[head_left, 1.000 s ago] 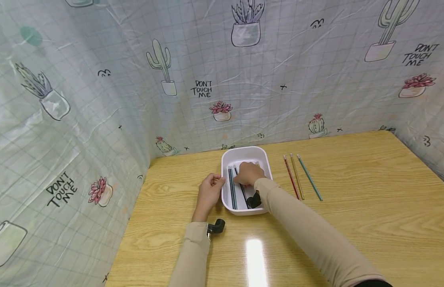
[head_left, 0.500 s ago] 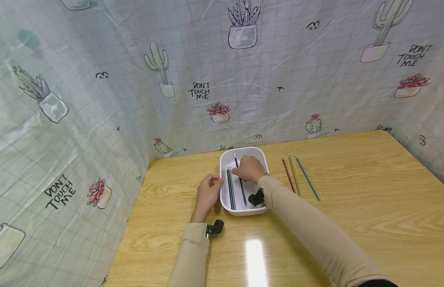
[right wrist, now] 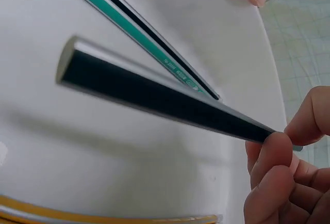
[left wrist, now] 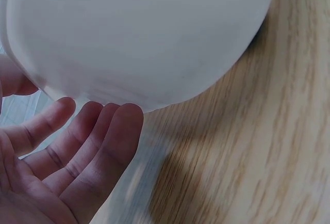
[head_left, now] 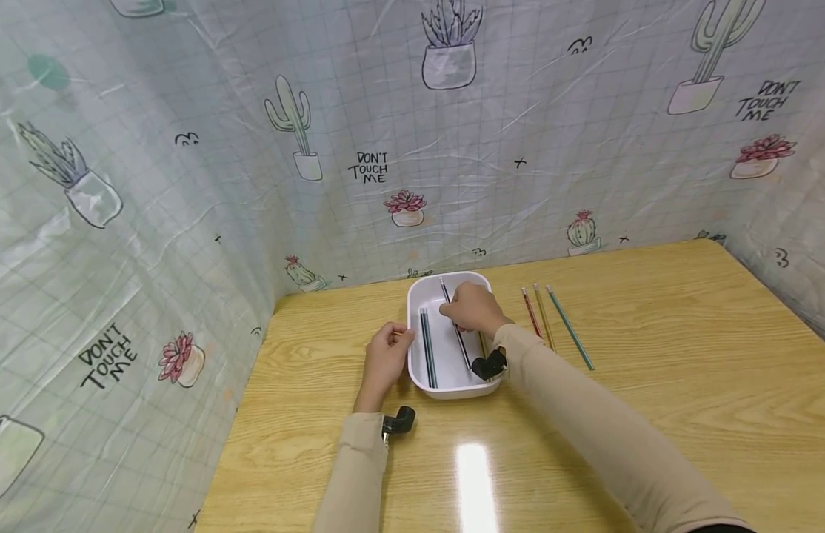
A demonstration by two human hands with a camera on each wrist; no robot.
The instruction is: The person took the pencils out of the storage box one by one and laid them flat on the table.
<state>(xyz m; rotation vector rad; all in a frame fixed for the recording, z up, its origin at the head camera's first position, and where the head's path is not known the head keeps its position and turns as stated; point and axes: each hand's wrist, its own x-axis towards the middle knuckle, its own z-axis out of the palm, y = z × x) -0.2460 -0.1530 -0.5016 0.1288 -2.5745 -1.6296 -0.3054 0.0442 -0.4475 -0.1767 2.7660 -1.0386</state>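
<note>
Creased pale cloth (head_left: 219, 185), grid-printed with potted cacti, stands left of and behind a wood-grained yellowish tabletop (head_left: 666, 333). Left hand (head_left: 386, 359): thumb over the rim, bent fingertips against the outer wall of a smooth white round-cornered tray (head_left: 447, 374). Inside, leftmost: two slim green, black and silver pencils (head_left: 429, 348) side by side. Next, right hand (head_left: 477, 307) pinches a straight black-and-silver pencil (right wrist: 154, 97) between thumb and fingers, tilted above the tray floor. Yellow-and-silver pencil (right wrist: 77, 210) along tray's right side. Outside, right: red (head_left: 531, 312), gold (head_left: 545, 317) and teal (head_left: 570, 327) pencils, well apart from the left hand.
</note>
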